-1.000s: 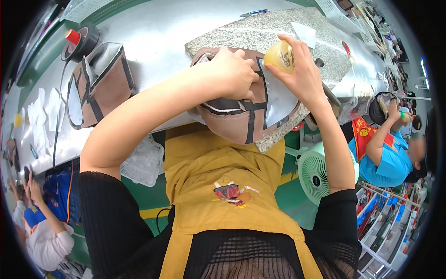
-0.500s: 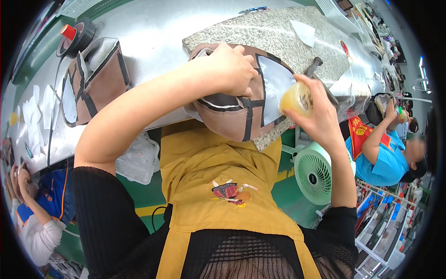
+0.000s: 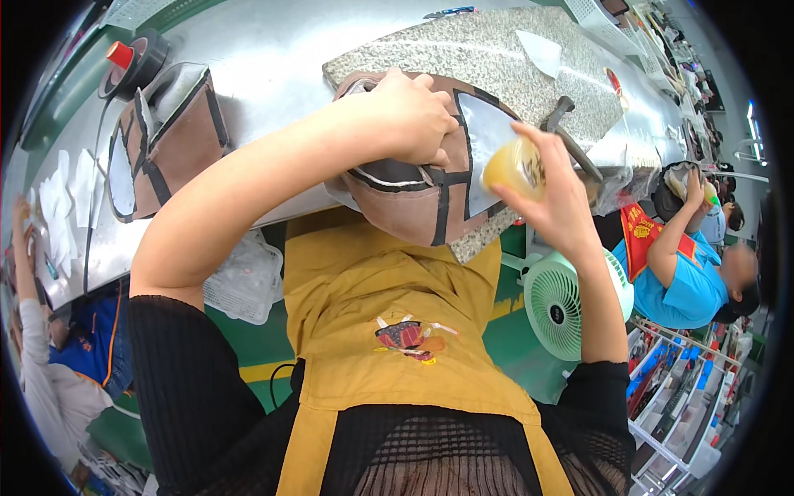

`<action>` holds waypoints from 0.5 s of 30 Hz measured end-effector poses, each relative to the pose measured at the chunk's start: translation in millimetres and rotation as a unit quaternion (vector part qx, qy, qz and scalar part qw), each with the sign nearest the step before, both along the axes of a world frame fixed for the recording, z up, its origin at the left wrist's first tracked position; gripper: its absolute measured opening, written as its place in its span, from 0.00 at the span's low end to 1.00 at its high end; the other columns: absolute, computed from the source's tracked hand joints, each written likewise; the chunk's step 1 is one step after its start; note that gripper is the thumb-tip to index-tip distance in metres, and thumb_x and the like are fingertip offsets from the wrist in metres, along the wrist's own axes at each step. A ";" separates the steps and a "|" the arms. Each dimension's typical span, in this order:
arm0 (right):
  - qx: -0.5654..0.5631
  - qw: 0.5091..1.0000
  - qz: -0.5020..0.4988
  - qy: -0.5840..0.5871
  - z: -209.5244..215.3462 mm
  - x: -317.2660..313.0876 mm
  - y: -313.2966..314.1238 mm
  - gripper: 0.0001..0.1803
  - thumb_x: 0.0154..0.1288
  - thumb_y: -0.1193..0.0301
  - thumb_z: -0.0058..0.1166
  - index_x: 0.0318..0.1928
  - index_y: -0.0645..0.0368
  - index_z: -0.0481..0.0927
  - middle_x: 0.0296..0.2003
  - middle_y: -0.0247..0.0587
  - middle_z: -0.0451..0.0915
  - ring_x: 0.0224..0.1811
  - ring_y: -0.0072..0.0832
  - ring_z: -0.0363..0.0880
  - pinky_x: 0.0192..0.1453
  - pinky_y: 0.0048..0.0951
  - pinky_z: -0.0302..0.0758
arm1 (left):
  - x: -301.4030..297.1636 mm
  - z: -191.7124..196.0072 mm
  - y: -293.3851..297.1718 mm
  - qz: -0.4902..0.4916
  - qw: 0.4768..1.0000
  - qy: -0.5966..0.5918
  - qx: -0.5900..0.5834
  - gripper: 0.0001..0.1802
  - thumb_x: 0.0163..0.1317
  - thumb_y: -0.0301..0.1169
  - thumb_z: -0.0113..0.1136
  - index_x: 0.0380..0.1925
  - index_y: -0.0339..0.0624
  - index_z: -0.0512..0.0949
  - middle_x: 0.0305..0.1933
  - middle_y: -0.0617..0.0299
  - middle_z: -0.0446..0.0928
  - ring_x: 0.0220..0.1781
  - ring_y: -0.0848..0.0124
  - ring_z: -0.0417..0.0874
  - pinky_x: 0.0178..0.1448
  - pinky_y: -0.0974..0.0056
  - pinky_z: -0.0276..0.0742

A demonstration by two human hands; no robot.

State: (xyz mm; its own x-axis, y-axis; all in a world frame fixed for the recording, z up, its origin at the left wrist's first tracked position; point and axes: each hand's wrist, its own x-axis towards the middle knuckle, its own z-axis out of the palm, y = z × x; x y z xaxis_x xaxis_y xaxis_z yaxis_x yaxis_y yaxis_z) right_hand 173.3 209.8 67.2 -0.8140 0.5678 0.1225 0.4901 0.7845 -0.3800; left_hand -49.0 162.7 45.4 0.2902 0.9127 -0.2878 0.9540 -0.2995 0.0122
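A brown bag point(image 3: 401, 217) with black strip edging and a pale grey end panel point(image 3: 494, 124) lies tilted at the near edge of a speckled stone slab. My left hand point(image 3: 418, 116) is closed on its upper edge, fingers bent over the rim of the opening; the fingertips are partly hidden. Over the grey panel, my right hand point(image 3: 558, 186) holds a pale yellow rounded block point(image 3: 514, 169) with dark marks, slightly blurred. I cannot tell whether the block touches the panel.
A hammer point(image 3: 571, 136) lies on the stone slab point(image 3: 413, 54), right of the bag. Another brown bag point(image 3: 186, 136) and a tape roll point(image 3: 147, 62) stand at left. A green fan point(image 3: 556, 312) is below right. Co-workers sit on both sides.
My right hand has shifted slightly left with the yellow block. My left hand keeps its grip on the bag. The left co-worker's arm now reaches farther up along the table.
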 end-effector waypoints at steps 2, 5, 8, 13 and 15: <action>-0.047 0.999 0.007 -0.014 7.1 6.8 -16.4 0.37 0.51 0.64 0.68 0.62 0.52 0.67 0.50 0.45 0.72 0.51 0.43 0.76 0.52 0.39 0.76 | -0.8 -2.2 -0.4 -0.005 1.000 -0.007 0.010 0.30 0.60 0.58 0.53 0.58 0.57 0.75 0.58 0.63 0.72 0.61 0.60 0.70 0.57 0.51 0.72; -0.009 0.999 0.026 -0.023 6.0 10.6 -31.2 0.37 0.51 0.64 0.68 0.62 0.51 0.67 0.50 0.44 0.72 0.51 0.42 0.76 0.49 0.39 0.78 | -1.1 -3.3 -1.1 -0.004 1.000 -0.009 0.011 0.29 0.60 0.57 0.53 0.57 0.57 0.76 0.58 0.62 0.72 0.61 0.60 0.71 0.57 0.51 0.71; 0.102 0.994 -0.037 -0.033 9.2 15.6 -13.6 0.37 0.50 0.65 0.68 0.62 0.50 0.68 0.50 0.43 0.72 0.50 0.42 0.76 0.48 0.39 0.78 | -1.2 -4.1 -1.1 -0.008 1.000 -0.004 0.017 0.29 0.60 0.57 0.52 0.57 0.57 0.76 0.58 0.62 0.72 0.60 0.59 0.71 0.56 0.50 0.71; 0.173 0.980 -0.098 0.005 21.1 25.0 29.8 0.36 0.53 0.63 0.67 0.63 0.51 0.67 0.51 0.45 0.72 0.52 0.43 0.76 0.49 0.39 0.77 | 1.2 0.5 -0.6 -0.010 1.000 0.009 0.011 0.29 0.61 0.57 0.52 0.58 0.56 0.75 0.58 0.61 0.72 0.60 0.58 0.71 0.56 0.48 0.71; 0.189 0.974 -0.114 0.041 27.6 24.9 55.3 0.35 0.54 0.62 0.66 0.63 0.51 0.67 0.52 0.46 0.72 0.53 0.43 0.75 0.52 0.39 0.75 | 1.5 1.3 -0.2 -0.011 1.000 0.014 0.008 0.29 0.61 0.56 0.52 0.59 0.56 0.74 0.58 0.61 0.72 0.60 0.58 0.71 0.57 0.48 0.71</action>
State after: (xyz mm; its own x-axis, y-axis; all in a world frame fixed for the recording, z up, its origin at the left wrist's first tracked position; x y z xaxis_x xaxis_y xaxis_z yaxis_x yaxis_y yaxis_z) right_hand 198.3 265.1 94.8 -0.6504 0.6349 0.4169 0.6487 0.7499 -0.1299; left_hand -47.5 162.4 46.6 0.3025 0.9109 -0.2805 0.9471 -0.3204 -0.0191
